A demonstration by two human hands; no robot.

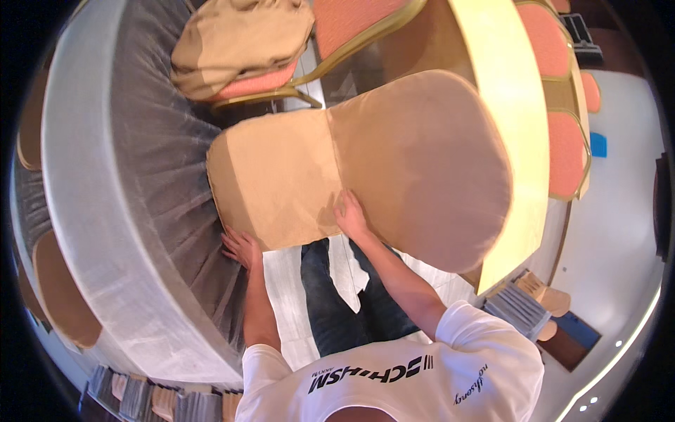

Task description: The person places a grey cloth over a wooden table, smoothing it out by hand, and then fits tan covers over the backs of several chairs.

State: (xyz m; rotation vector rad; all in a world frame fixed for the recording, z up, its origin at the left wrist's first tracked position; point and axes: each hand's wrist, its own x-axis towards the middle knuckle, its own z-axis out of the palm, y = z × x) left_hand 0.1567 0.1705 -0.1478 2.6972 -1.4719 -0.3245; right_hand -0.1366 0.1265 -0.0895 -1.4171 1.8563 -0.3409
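Observation:
A banquet chair stands before me in a fitted tan fabric cover, with its seat [290, 179] on the left and its tall rounded backrest [427, 169] on the right. My left hand [243, 249] touches the seat's front near corner, fingers spread along the cover's edge. At the crease where seat meets backrest, my right hand [352, 215] rests on the fabric near the side edge. The cover looks mostly smooth, with slight puckers along its far seat edge. The chair's legs are hidden.
A round table [84, 184] with a grey pleated skirt [158, 158] curves along the left. Beyond, a crumpled tan cover [242, 39] lies on a coral chair seat [258, 84]. A pale tabletop [519, 132] stands right, behind the backrest. Stacked folded cloths [517, 308] sit lower right.

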